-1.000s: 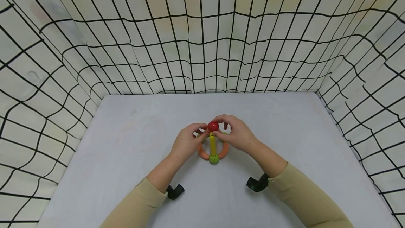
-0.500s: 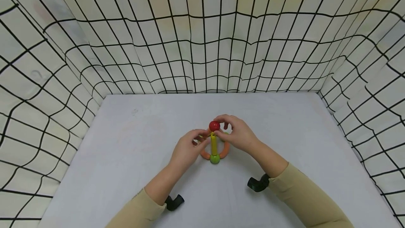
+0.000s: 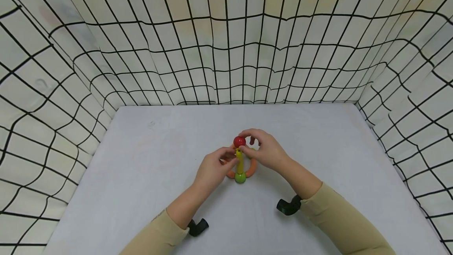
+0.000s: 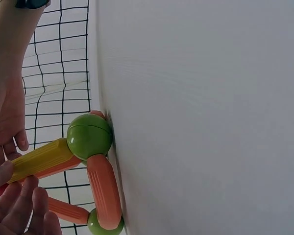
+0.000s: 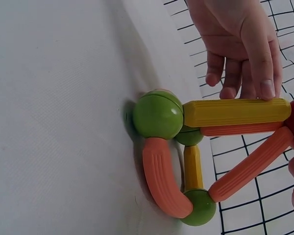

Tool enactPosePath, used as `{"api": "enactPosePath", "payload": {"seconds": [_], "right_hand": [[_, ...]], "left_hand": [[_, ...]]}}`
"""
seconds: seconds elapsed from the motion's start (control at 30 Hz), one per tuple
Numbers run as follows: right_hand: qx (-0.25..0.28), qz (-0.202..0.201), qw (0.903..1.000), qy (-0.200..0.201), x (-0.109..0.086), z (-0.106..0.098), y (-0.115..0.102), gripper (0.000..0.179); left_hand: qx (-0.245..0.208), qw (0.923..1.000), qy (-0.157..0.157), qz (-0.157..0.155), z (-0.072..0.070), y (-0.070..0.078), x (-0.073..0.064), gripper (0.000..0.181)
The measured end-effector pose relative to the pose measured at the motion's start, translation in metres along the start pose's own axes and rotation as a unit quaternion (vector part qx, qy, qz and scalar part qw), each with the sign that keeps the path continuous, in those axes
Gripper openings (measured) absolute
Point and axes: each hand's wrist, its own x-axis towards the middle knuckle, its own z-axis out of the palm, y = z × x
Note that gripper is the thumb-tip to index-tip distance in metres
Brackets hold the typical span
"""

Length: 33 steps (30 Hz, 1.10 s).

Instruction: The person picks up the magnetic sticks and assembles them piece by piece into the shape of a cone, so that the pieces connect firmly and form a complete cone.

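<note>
A toy frame of magnetic sticks and balls stands on the white table (image 3: 170, 192). Its base has curved orange sticks (image 5: 164, 178) joined by green balls (image 5: 158, 116). From the front green ball a straight yellow stick (image 5: 235, 113) rises to a red ball (image 3: 239, 141) at the top, where orange straight sticks (image 5: 252, 164) also meet. My left hand (image 3: 211, 168) pinches the yellow stick near its upper end, thumb on one side and fingers on the other. With thumb and index finger, my right hand (image 3: 267, 150) grips the red ball. Left fingers partly hide the ring in the head view.
Black net (image 3: 226, 46) over pale walls encloses the back and sides of the table. A black wrist camera piece (image 3: 199, 227) hangs by the left sleeve, and another black piece (image 3: 288, 206) by the right sleeve.
My left fingers have gone from beside the red ball, down and slightly away, then right onto the yellow stick. The right hand stays at the red ball.
</note>
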Motion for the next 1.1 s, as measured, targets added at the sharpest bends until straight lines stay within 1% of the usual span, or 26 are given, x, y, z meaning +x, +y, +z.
{"api": "enactPosePath", "payload": {"seconds": [0.2, 0.43, 0.6, 0.77, 0.93, 1.03, 1.1], "right_hand": [[0.003, 0.005, 1.0000, 0.002, -0.002, 0.001, 0.000, 0.029], [0.011, 0.005, 0.9999, 0.004, -0.007, 0.004, 0.000, 0.029], [0.014, -0.005, 0.9998, 0.011, -0.008, 0.005, 0.001, 0.029], [0.021, -0.003, 0.9997, 0.011, -0.009, 0.004, 0.002, 0.030], [0.018, -0.010, 0.9996, 0.019, -0.013, 0.005, 0.006, 0.040], [0.008, -0.010, 0.9996, 0.026, -0.019, 0.005, 0.010, 0.048], [-0.003, -0.004, 0.9996, 0.027, -0.025, 0.004, 0.015, 0.052]], "left_hand": [[-0.005, 0.9999, 0.003, 0.009, 0.003, -0.001, 0.002, 0.023], [-0.016, 0.9998, 0.005, -0.005, 0.005, -0.004, 0.001, 0.021], [-0.018, 0.9998, 0.009, 0.002, 0.005, -0.004, 0.001, 0.020], [-0.018, 0.9998, 0.011, 0.003, 0.006, -0.003, 0.001, 0.019], [-0.001, 1.0000, 0.007, -0.003, 0.004, -0.002, 0.000, 0.022], [0.016, 0.9998, 0.006, -0.010, -0.001, -0.002, -0.003, 0.027], [0.032, 0.9994, 0.011, -0.009, -0.006, -0.003, -0.006, 0.027]]}}
